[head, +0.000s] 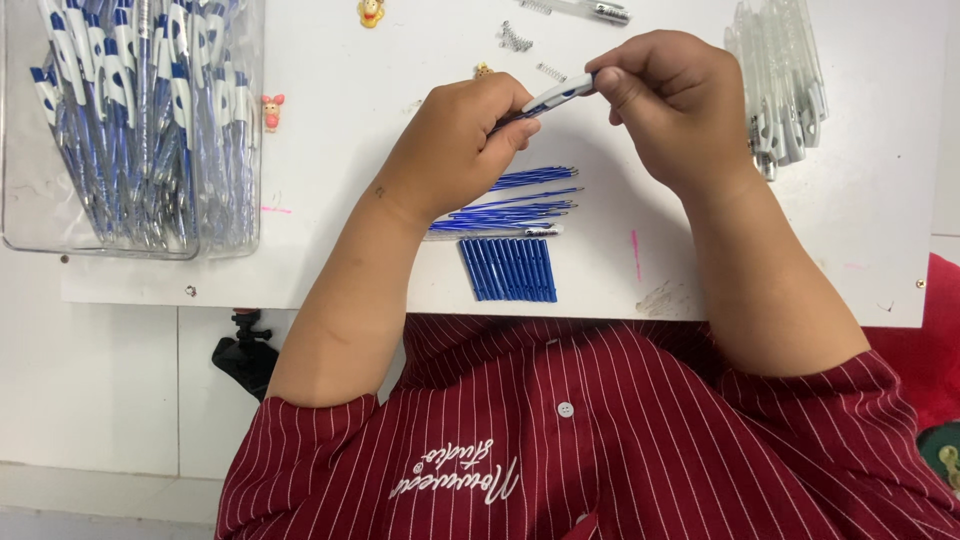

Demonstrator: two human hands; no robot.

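Note:
Both of my hands hold one blue-and-white pen above a white table. My left hand wraps around the pen's lower barrel. My right hand pinches its white upper end with thumb and fingers. Under my hands lie several blue ink refills in a neat row, with several loose blue pen barrels just above them.
A clear plastic bin full of finished blue-and-white pens stands at the left. A pile of clear pen parts lies at the right. Small springs and tiny cartoon figures are scattered at the far edge.

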